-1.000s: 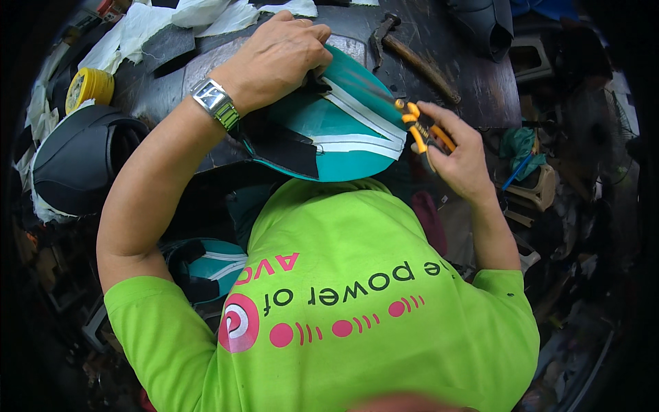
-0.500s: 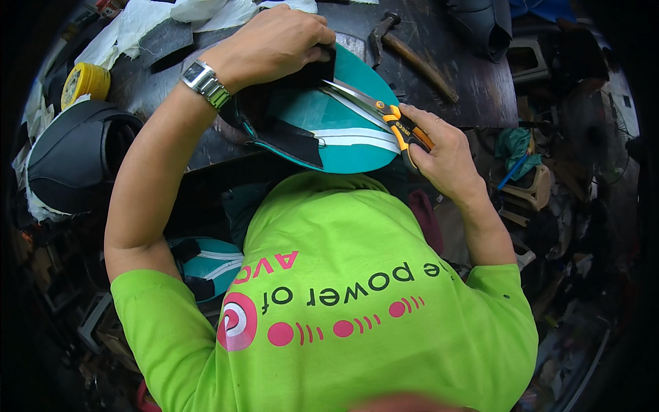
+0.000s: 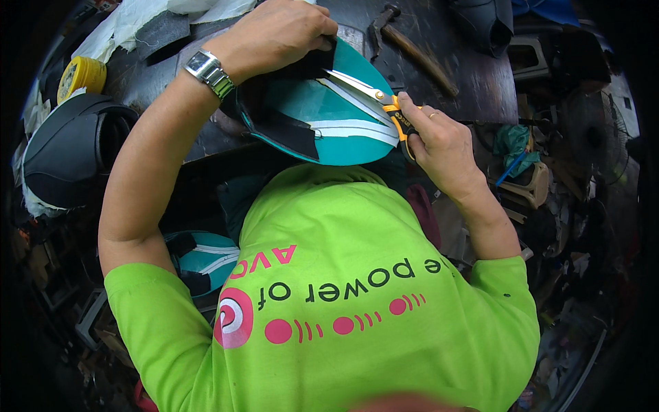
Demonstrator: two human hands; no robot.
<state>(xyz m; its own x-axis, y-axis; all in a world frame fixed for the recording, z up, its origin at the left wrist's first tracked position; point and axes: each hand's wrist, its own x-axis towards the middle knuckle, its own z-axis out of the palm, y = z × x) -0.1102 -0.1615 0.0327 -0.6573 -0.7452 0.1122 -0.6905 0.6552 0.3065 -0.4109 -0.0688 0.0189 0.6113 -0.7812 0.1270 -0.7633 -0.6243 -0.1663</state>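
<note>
The dark surface fills the far part of the scene, and at its near edge we see the teal piece, between our two hands. On the left sits a black shell; on the near left, below the surface, there is a second teal piece with similar strips. Our left hand grips the first piece by its far edge, fingers curled around it; our right hand grips the scissors by their handles. The hammer lies beyond, on the far right, and the yellow tub stands on the far left.

As for progress, we judge the piece well along: two white strips and the near black patch are already on it. A loose thread at that patch's corner remains uncut. We cannot tell whether the blades have cut anything.

The piece's rounded end points right, where the strips converge; its long axis seems to run roughly left to right. The scissors point far left, their long axis slanting along the far strip, blades nearly together, tips near our left hand.
</note>
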